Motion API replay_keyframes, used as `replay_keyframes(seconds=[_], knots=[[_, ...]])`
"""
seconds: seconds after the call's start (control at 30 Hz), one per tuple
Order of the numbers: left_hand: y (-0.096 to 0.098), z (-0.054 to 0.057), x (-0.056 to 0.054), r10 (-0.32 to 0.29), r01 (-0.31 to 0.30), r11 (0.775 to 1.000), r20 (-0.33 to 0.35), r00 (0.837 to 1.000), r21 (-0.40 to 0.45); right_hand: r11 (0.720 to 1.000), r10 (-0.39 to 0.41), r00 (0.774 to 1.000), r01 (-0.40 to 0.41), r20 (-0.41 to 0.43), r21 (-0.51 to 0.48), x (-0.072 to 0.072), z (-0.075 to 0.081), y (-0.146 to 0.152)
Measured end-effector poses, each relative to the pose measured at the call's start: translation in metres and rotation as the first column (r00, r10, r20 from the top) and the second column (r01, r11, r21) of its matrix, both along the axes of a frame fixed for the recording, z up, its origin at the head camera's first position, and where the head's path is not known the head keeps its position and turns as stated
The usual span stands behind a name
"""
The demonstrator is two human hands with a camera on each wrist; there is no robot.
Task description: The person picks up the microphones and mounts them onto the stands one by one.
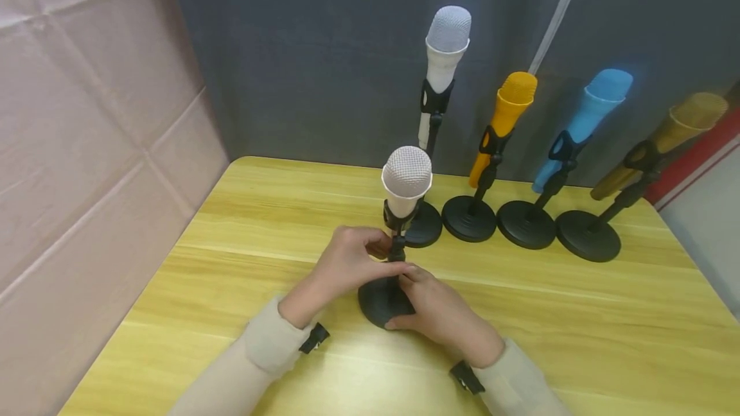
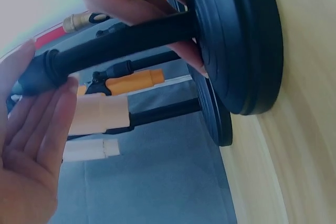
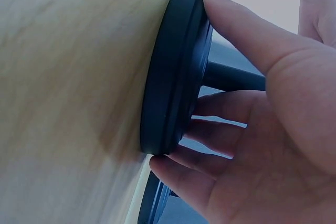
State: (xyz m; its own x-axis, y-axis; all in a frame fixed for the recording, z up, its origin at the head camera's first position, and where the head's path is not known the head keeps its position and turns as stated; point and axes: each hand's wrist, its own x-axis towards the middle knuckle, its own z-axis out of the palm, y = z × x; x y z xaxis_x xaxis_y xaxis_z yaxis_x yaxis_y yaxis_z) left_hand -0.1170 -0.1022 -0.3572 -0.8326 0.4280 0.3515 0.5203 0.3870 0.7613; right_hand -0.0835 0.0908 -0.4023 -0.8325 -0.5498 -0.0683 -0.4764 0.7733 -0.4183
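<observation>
A pale pinkish-white microphone point(image 1: 407, 175) sits in the clip of a black desk stand, upright on the wooden table. Thumb and fingers of my left hand point(image 1: 349, 260) pinch the collar point(image 2: 42, 72) at the top of the stand's post point(image 2: 126, 45). Lower down, my right hand point(image 1: 439, 310) grips the round base point(image 3: 173, 72), thumb on one edge and fingertips at the opposite edge. In the left wrist view the base point(image 2: 236, 40) stands at the table surface. The microphone's lower handle point(image 2: 100, 114) shows behind the post there.
Behind stands a row of black-stand microphones: white point(image 1: 448, 34), orange point(image 1: 514, 98), blue point(image 1: 601, 98) and brownish gold point(image 1: 690, 121). The white one's base point(image 1: 424, 226) is close behind the held stand. A grey panel point(image 1: 318, 69) rises at the table's back edge; pinkish cloth point(image 1: 87, 114) hangs left.
</observation>
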Motion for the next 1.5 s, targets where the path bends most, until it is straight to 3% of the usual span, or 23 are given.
replay_keyframes(seconds=[0.33,0.53,0.73,0.97,1.33,1.43,1.5], knots=[[-0.0035,-0.0010,-0.0040,-0.132,0.135,0.989,0.065,0.989,-0.052,1.000,0.018,1.000,-0.019,-0.020,-0.025,0.0003,-0.0016,0.0013],[0.0003,-0.0024,-0.0022,-0.081,0.084,0.993,0.040,0.996,-0.081,1.000,0.001,1.000,-0.001,-0.013,-0.027,0.0009,-0.0022,0.0015],[0.0010,-0.0018,-0.0004,-0.020,0.024,0.999,0.081,0.997,-0.040,1.000,-0.013,1.000,0.013,0.012,-0.015,0.0009,-0.0013,0.0000],[-0.0015,0.0013,-0.0003,-0.036,0.040,0.998,0.096,0.995,-0.040,1.000,-0.015,1.000,0.015,0.011,-0.015,0.0007,0.0001,-0.0014],[-0.0051,0.0056,-0.0012,-0.139,0.146,0.986,0.090,0.986,-0.081,0.999,0.020,0.999,-0.021,-0.025,-0.030,0.0010,0.0016,0.0000],[-0.0033,0.0028,-0.0005,-0.120,0.126,0.989,0.073,0.990,-0.073,0.999,0.023,0.999,-0.024,-0.031,-0.025,0.0011,0.0012,0.0001],[-0.0008,0.0009,0.0009,-0.072,0.076,0.996,0.082,0.994,-0.055,1.000,0.022,0.999,-0.022,-0.032,-0.018,0.0013,0.0013,-0.0001]])
